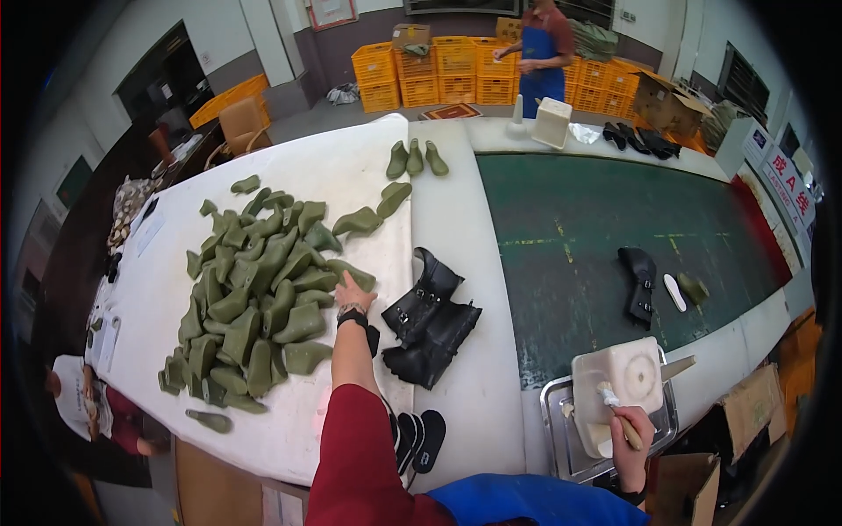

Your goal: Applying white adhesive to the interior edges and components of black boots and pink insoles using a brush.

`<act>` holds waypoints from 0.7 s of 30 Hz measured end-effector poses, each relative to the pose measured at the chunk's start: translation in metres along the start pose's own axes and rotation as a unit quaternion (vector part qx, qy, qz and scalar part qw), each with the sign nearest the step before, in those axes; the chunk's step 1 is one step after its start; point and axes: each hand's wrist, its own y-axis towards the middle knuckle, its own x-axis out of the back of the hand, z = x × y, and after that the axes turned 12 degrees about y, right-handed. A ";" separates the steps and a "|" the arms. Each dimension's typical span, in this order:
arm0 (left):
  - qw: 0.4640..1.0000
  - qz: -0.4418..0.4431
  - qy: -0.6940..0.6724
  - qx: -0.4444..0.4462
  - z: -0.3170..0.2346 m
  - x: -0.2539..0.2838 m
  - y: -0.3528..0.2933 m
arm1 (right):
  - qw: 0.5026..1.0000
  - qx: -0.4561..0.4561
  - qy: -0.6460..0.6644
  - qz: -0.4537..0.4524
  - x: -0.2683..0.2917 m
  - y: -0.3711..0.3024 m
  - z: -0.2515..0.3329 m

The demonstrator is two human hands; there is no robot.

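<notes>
At the right edge of a big heap of green shoe lasts (250, 280) on the white table, my left hand (355, 294) has its fingers on one green shoe last (358, 273) and grips its near side. Low on the right, my right hand (631, 449) is closed around the wooden handle of a brush (628, 430). White paste coats the brush tip, which is at a whitish plastic tub (618, 379). That tub lies tilted in a metal tray (554, 438). Black buckled boots (431, 317) lie just right of my left hand.
A green conveyor belt (579, 254) on the right carries a black boot (638, 285), a white insole (674, 293) and a green last (693, 288). Black insoles or soles (425, 441) lie near my body. Across the table, a person in a blue apron (542, 61) stands before yellow crates (456, 60).
</notes>
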 end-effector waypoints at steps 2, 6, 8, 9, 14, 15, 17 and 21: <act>0.999 0.020 0.031 0.007 0.006 0.004 -0.002 | 1.000 -0.001 -0.025 -0.002 0.000 -0.006 0.003; 0.998 -0.015 0.065 -0.015 0.034 -0.004 0.013 | 0.999 0.003 -0.036 -0.007 0.004 -0.012 0.000; 0.995 0.000 0.059 -0.077 0.010 0.030 -0.019 | 1.000 -0.003 -0.031 0.003 0.003 -0.012 0.001; 0.994 -0.049 0.027 -0.094 0.022 0.029 -0.018 | 1.000 0.002 -0.017 0.011 0.004 -0.012 0.000; 0.941 0.106 -0.313 -0.072 0.026 0.073 -0.046 | 1.000 0.015 -0.001 0.005 0.007 -0.012 -0.002; 0.935 0.101 -0.307 -0.148 0.027 0.083 -0.070 | 0.999 0.030 0.011 0.005 0.010 -0.015 -0.002; 0.930 0.027 -0.225 -0.289 0.021 0.094 -0.121 | 0.999 0.050 0.018 -0.003 0.017 -0.021 -0.003; 0.889 -0.088 -0.015 -0.450 -0.008 0.074 -0.238 | 0.999 0.035 0.036 -0.004 0.032 -0.034 0.001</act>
